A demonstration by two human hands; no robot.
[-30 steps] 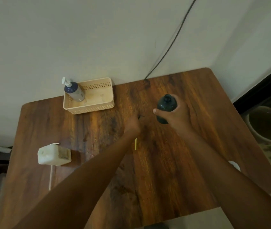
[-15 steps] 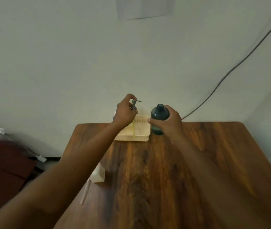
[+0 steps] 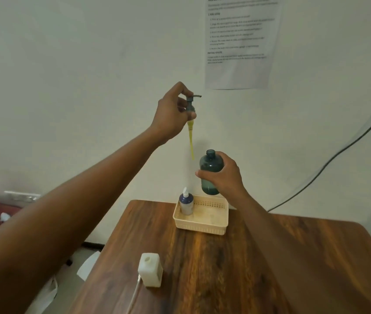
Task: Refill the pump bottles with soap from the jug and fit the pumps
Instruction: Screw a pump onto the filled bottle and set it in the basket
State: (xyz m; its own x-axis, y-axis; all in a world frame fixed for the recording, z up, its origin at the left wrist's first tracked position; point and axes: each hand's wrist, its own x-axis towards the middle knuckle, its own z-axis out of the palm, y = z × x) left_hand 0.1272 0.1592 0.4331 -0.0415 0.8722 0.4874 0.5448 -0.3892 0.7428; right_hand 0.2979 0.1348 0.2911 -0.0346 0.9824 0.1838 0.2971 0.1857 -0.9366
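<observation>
My right hand (image 3: 224,176) grips a dark teal bottle (image 3: 209,171) with an open neck, held upright in the air above the basket. My left hand (image 3: 172,113) pinches a grey pump head (image 3: 191,103) up high, to the left of the bottle. Its dip tube (image 3: 190,141), coated in yellow soap, hangs down with its tip just left of the bottle's neck. A blue and white pump bottle (image 3: 186,202) stands in the cream basket (image 3: 202,225). A white jug (image 3: 150,269) with an open mouth stands on the table's near left.
The wooden table (image 3: 236,268) stands against a white wall. A printed sheet (image 3: 238,41) is stuck to the wall and a black cable (image 3: 338,152) runs down on the right. A white tube (image 3: 134,293) lies beside the jug. Paper scraps (image 3: 89,266) lie on the floor at left.
Both hands rose from the table. The left lifted the pump off the table and high up; the right raised the bottle above the basket. My view tilted up toward the wall.
</observation>
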